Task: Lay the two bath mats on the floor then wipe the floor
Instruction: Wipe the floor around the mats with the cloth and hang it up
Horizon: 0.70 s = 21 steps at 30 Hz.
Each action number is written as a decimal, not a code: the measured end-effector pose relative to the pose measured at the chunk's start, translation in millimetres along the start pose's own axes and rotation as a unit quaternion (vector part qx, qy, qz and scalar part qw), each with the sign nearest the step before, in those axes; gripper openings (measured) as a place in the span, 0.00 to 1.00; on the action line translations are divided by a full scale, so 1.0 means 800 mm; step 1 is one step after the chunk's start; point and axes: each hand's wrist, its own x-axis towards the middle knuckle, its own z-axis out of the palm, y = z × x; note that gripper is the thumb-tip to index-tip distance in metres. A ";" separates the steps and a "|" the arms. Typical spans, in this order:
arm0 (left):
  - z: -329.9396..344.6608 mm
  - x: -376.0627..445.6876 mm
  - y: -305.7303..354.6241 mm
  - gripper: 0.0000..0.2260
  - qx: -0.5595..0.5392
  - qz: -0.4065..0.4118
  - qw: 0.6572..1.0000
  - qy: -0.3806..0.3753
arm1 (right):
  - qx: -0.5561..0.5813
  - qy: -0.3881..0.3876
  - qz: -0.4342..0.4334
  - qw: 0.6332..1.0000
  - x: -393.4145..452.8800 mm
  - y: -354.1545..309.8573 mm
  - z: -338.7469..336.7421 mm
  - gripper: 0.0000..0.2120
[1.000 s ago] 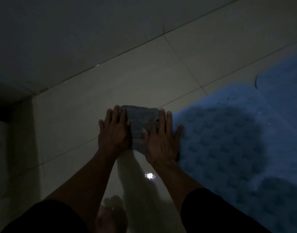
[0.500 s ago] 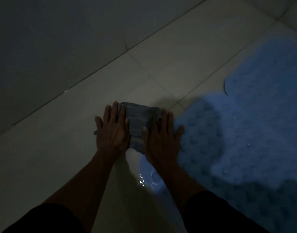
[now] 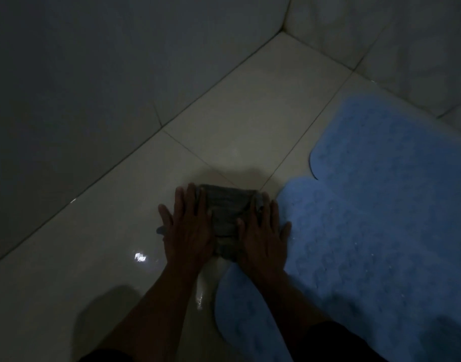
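A folded grey cloth [image 3: 228, 215] lies flat on the pale tiled floor [image 3: 250, 105]. My left hand [image 3: 187, 231] presses on its left edge, fingers spread. On the cloth's right edge rests my right hand [image 3: 263, 236], also flat, its outer side touching a blue bath mat. This blue textured bath mat [image 3: 381, 218] is spread on the floor to the right. A second blue mat [image 3: 396, 126] lies beyond it, their edges meeting. The room is dim.
A tiled wall [image 3: 80, 87] runs along the left and meets another wall [image 3: 394, 48] in a corner at the top right. The floor is glossy with a wet glint [image 3: 140, 257] left of my hands. My dark-clothed knees show at the bottom edge.
Both hands with the cloth have pushed forward along the mat's edge toward the corner. The view has swung right, bringing the wall corner and more of the mats into sight.
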 end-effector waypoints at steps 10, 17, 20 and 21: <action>-0.012 0.032 0.012 0.28 0.028 0.033 0.999 -0.025 | 0.011 0.016 0.022 1.000 0.019 0.004 -0.012 0.30; -0.026 0.071 0.053 0.27 0.006 0.012 0.999 -0.044 | -0.024 0.070 0.035 0.997 0.059 0.024 -0.023 0.29; -0.027 0.093 0.073 0.26 -0.004 0.004 0.999 -0.049 | -0.035 0.078 0.033 0.996 0.080 0.035 -0.031 0.29; -0.027 0.099 0.078 0.26 -0.003 0.004 0.999 -0.050 | -0.038 0.081 0.035 0.995 0.087 0.039 -0.033 0.28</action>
